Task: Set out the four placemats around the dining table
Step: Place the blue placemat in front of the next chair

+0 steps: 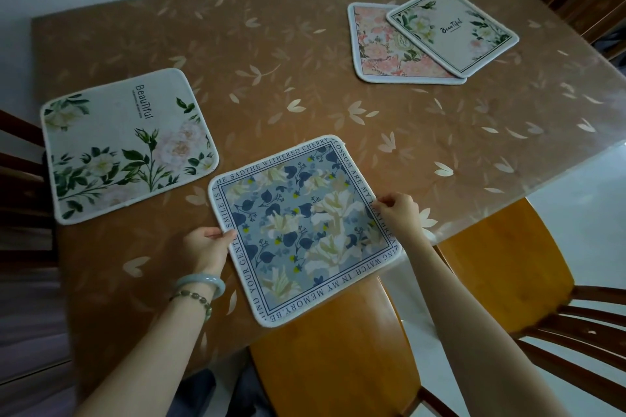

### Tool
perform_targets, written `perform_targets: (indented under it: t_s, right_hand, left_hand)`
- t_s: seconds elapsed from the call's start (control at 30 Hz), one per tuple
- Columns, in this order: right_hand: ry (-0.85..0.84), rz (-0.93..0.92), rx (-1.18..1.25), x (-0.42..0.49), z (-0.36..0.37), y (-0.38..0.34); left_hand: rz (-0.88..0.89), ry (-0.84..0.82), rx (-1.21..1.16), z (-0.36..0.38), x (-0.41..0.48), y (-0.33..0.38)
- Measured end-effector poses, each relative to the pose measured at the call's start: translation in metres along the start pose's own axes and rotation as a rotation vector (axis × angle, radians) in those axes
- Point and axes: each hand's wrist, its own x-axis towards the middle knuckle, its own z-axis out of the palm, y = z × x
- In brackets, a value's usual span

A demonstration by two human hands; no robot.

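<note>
Now left hand [206,242], right hand [399,213] pinch blue placemat [305,230] edges.

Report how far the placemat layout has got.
Done: the white floral placemat lies flat at the table's left side. In hand: the left hand and right hand pinch the blue floral placemat, which overhangs the near table edge. Left: the pink placemat and the cream placemat overlapping it are unplaced.

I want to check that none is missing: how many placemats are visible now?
4. A blue placemat is held by the left hand and right hand at the near edge, a green-leaf placemat lies left, and a pink placemat lies far right under a beige placemat.
</note>
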Motion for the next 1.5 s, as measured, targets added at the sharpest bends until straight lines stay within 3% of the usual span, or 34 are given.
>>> perform_targets:
  t_s: [0.1, 0.2, 0.33, 0.43, 0.63, 0.83, 1.13, 1.5]
  right_hand:
    - [0.015, -0.020, -0.114, -0.001, 0.001, -0.003]
    - [0.085, -0.190, -0.337, 0.001, 0.004, -0.015]
    - [-0.077, -0.501, -0.530, 0.012, 0.025, -0.053]
    - [-0.225, -0.597, -0.627, 0.024, 0.059, -0.085]
    - [-0.308, -0.725, -0.848, 0.050, 0.097, -0.107]
    - [-0.327, -0.705, -0.799, 0.057, 0.100, -0.098]
    - [-0.292, -0.495, -0.812, 0.063, 0.036, -0.053]
    - [-0.260, -0.363, -0.727, 0.009, 0.038, -0.017]
  left_hand:
    - [0.094, 0.083, 0.258, 0.000, -0.005, 0.003]
    - [0.375, 0.144, 0.554, -0.002, -0.001, 0.006]
    - [0.698, -0.042, 0.871, 0.008, 0.017, 0.019]
    - [0.840, -0.143, 1.043, 0.024, 0.027, 0.026]
    - [0.743, -0.227, 1.123, 0.039, 0.051, 0.024]
    - [0.739, -0.253, 1.099, 0.039, 0.052, 0.021]
    - [0.795, -0.225, 1.091, 0.019, 0.038, 0.004]
    - [0.803, -0.272, 1.150, 0.021, -0.007, -0.012]
